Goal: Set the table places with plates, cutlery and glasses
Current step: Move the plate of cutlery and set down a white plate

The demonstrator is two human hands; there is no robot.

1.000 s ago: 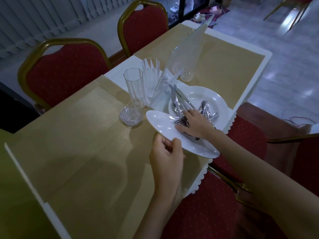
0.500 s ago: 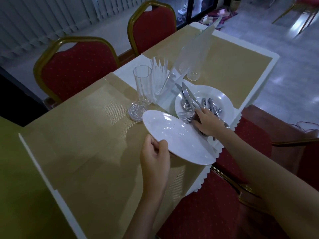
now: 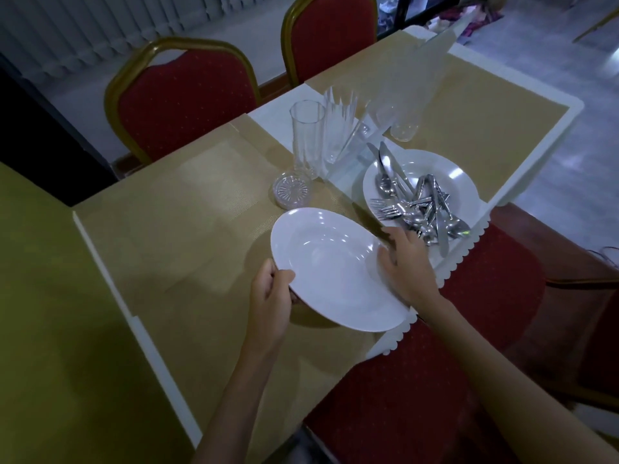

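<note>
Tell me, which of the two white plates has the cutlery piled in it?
The far plate, by the table's right edge, holds the cutlery. The near plate, gripped by both hands, left and right, is bare.

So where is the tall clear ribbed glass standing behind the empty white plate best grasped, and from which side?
Grip the tall clear ribbed glass around its mid-body, coming from its left. It stands upright with straight walls; another glass crowds its right, and the round glass coaster sits at its foot, so the left looks clearest.
</note>
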